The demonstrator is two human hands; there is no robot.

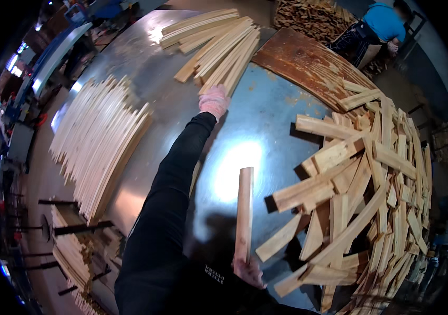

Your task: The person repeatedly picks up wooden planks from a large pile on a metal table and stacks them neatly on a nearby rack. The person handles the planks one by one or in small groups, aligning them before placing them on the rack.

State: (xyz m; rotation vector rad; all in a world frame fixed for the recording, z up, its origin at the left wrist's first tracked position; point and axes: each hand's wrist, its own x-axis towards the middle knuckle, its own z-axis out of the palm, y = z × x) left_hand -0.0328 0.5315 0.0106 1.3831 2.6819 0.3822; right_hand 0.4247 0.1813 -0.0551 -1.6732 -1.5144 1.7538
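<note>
My left hand, in a pale pink glove, reaches far across the metal table and rests its closed fingers on the near end of a neat bundle of pale wood slats. My right hand stays low near my body and grips the bottom end of a single wood slat, which stands up and points away from me. To the right lies a loose heap of short wood pieces.
A long fanned row of stacked slats lies on the table's left side. A rusty brown board sits at the far right. Another person in a blue top works beyond it beside a wood pile. More slats are stacked below left.
</note>
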